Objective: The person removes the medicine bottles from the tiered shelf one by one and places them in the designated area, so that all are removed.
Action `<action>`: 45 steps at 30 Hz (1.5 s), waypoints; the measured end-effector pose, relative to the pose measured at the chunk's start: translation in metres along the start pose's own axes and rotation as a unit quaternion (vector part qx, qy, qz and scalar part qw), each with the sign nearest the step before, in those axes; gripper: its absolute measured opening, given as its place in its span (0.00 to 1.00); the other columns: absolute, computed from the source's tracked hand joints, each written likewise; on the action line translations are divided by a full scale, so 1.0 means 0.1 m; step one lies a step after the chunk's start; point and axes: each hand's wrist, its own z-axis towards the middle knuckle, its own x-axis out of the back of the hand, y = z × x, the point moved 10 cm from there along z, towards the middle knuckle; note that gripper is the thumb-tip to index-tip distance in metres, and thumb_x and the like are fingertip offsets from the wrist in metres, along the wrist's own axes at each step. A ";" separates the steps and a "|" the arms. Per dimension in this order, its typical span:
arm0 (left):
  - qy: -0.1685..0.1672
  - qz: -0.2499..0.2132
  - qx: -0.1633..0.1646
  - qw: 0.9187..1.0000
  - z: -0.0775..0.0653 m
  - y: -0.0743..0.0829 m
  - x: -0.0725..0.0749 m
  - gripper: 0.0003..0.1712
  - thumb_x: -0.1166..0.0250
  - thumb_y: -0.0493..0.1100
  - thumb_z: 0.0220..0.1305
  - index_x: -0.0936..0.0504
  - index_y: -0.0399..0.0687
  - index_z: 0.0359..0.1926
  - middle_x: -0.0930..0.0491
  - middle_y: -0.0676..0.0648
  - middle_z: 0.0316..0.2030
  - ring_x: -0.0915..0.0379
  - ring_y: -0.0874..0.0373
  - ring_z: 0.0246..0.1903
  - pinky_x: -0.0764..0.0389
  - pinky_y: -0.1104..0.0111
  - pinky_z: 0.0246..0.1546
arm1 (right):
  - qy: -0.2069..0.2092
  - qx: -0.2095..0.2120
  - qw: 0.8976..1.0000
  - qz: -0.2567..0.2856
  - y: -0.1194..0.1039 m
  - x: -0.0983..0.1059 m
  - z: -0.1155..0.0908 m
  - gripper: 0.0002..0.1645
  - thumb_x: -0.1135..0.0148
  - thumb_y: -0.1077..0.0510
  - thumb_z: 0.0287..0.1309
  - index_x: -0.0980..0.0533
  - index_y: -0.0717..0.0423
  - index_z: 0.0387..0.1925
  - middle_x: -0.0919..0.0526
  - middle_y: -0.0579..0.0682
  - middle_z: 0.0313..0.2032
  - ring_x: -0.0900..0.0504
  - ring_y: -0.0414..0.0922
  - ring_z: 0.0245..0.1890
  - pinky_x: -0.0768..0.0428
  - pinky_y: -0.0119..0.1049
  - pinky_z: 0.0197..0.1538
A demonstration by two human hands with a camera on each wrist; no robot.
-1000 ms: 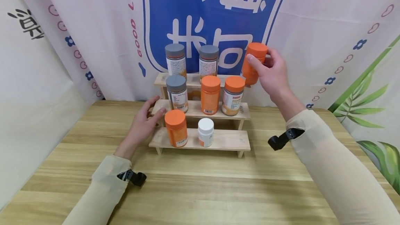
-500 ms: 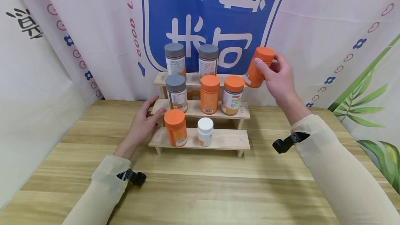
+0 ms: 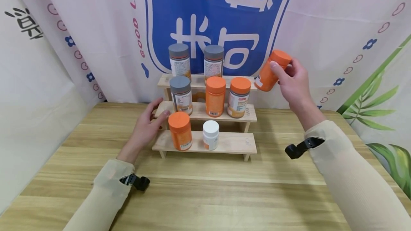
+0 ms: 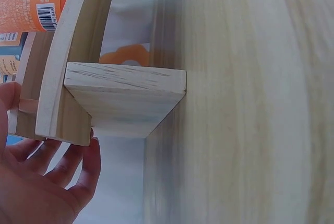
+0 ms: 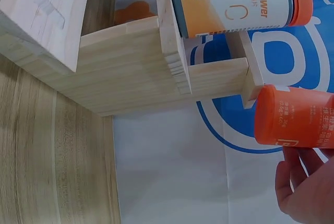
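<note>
My right hand (image 3: 296, 81) grips an orange jar with an orange lid (image 3: 273, 70), tilted, just off the right end of the top tier. The right wrist view has that jar (image 5: 292, 117) close by the tier's end, apparently clear of it, with fingers (image 5: 308, 182) curled against it. At the left end of the stepped wooden rack (image 3: 231, 144), my left hand (image 3: 146, 126) holds the middle tier's end, thumb in front and fingers behind. In the left wrist view, its fingers (image 4: 68, 164) curl around the wood, partly hidden by it.
Grey-lidded jars (image 3: 180, 61) stand on the top tier. The middle tier bears a grey-lidded jar (image 3: 182, 97), an orange jar (image 3: 215, 97) and a white-labelled jar (image 3: 238, 99). An orange jar (image 3: 180, 133) and a small white bottle (image 3: 211, 136) occupy the bottom tier. A curtain (image 3: 321, 38) hangs behind.
The right hand has carried the orange jar rightward and slightly down, away from the top tier, and the jar leans more. The left hand stays on the rack's left end.
</note>
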 end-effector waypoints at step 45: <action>0.002 -0.008 0.001 1.000 0.03 -0.03 0.00 0.41 0.44 0.59 0.81 0.47 0.57 0.86 0.42 0.39 0.82 0.31 0.41 0.66 0.18 0.56 0.55 | 0.023 -0.046 0.997 -0.060 0.65 0.36 -0.12 0.40 0.38 0.31 0.69 0.31 0.43 0.74 0.23 0.37 0.54 0.26 0.42 0.56 0.24 0.35 0.61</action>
